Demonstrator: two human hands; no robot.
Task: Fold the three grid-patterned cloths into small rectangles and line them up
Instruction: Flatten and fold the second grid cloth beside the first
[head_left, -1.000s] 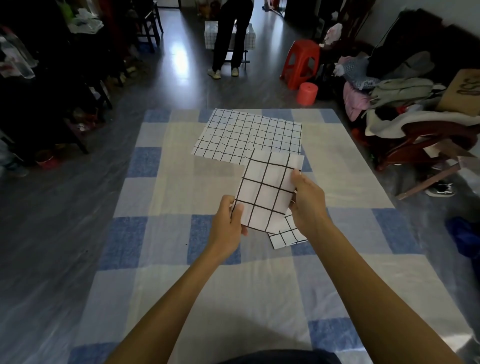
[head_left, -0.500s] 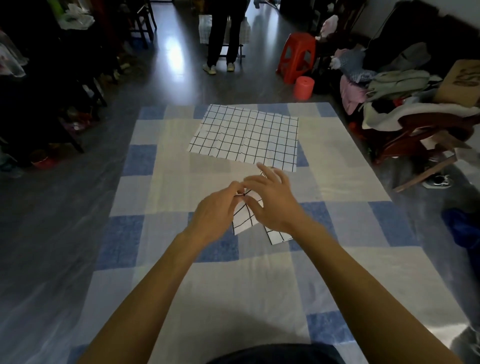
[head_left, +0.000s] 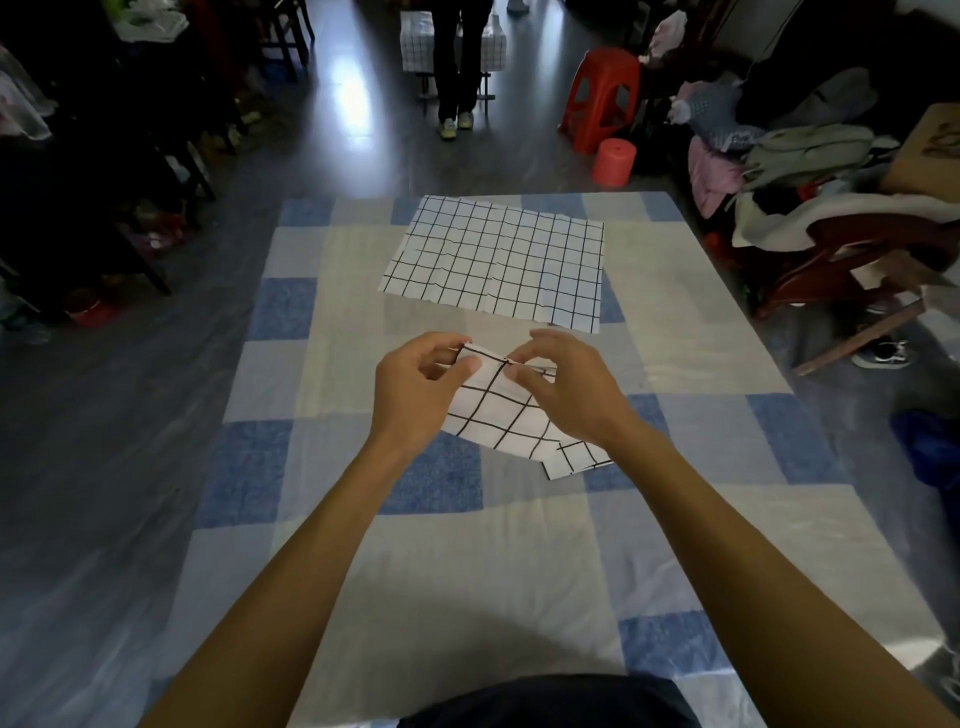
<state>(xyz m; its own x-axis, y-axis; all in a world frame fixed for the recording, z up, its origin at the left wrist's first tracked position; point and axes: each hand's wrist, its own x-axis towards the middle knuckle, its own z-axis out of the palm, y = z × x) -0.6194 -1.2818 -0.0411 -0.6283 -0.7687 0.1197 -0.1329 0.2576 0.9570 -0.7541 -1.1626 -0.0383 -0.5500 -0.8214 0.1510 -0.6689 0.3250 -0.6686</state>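
I am holding the cloth (head_left: 493, 415) between my two hands, its far edge raised and its near part slanting down towards the tabletop (head_left: 332, 364). A second ago I was holding it up by its sides as a taller panel. Since then I have brought my hands together over it, and now it is showing as a shorter, doubled piece. My left hand (head_left: 415, 387) is pinching the far left corner between thumb and fingertips. My right hand (head_left: 569, 395) is pinching the far edge just beside it, fingers curled over the layers. I judge that I am squaring off that edge before the next fold, or before laying it down, so this second cloth is nearly down to size.

Under my right wrist, a folded cloth (head_left: 574, 461) is lying with only its near corner showing; it looks done. Beyond both hands, well apart, the flat cloth (head_left: 498, 260) is lying spread open, not yet folded. So one is finished, one is in my hands, one is waiting, and the lining-up is not yet begun.
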